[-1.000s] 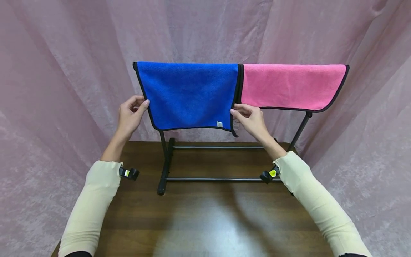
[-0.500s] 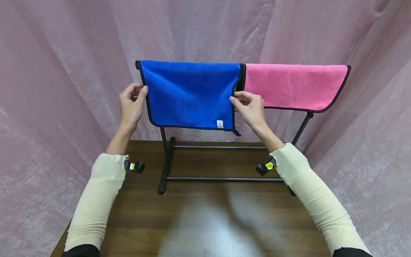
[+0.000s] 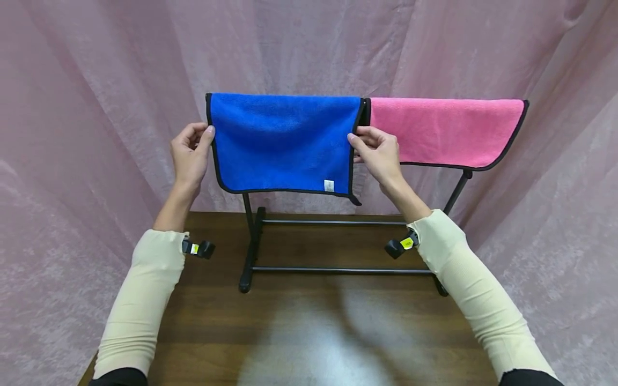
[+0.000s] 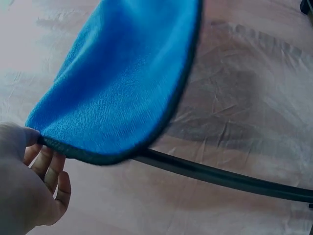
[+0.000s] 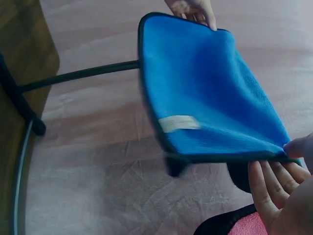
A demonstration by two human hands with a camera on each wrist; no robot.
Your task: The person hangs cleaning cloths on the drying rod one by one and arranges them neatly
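A blue towel [image 3: 282, 142] with black trim hangs over the top bar of a black rack [image 3: 251, 246]. My left hand [image 3: 189, 155] pinches the towel's left edge between thumb and fingers. My right hand [image 3: 375, 151] pinches its right edge the same way. In the left wrist view the blue towel [image 4: 122, 83] drapes over the rack bar [image 4: 220, 176], with my left hand [image 4: 29, 181] at its edge. The right wrist view shows the blue towel [image 5: 205, 93] with a white label [image 5: 178, 123], my right hand [image 5: 281, 181] on the near edge and my left hand [image 5: 193, 9] on the far one.
A pink towel [image 3: 439, 131] hangs on the same bar, right beside the blue one. The rack stands on a dark wooden table [image 3: 299, 332]. A pink curtain [image 3: 96, 96] surrounds the table at the back and both sides.
Both hands have slid up the blue towel's side edges toward the bar, and the towel now hangs straighter and more level.
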